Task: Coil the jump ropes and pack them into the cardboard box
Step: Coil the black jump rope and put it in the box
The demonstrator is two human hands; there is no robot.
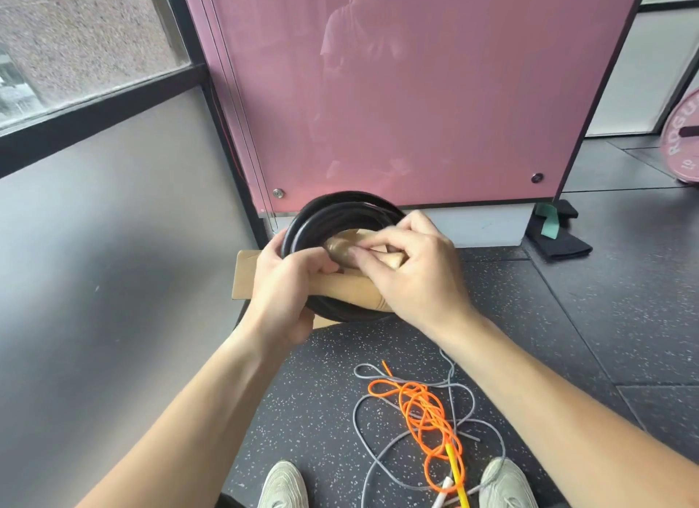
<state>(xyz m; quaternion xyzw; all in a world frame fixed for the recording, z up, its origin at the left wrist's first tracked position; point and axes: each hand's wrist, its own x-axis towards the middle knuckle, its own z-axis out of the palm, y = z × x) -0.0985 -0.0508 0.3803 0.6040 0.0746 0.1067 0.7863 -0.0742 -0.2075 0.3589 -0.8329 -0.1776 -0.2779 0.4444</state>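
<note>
Both hands hold the coiled black jump rope (333, 216) above the cardboard box (246, 277), hiding most of it. The left hand (280, 292) grips the coil, and the right hand (412, 265) pinches a wooden handle (340, 248). Nearer, an orange rope (423, 413) and a grey rope (382, 458) lie tangled between the shoes (283, 485).

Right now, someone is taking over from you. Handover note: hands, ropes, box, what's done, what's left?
Left hand grips the coiled black rope. Right hand pinches its wooden handles against the coil, held over the cardboard box.
Done: black rope coiled, not yet packed.
Left: pack it. Then coil and pack the orange rope and grey rope, which lie tangled on the floor between the shoes.
</note>
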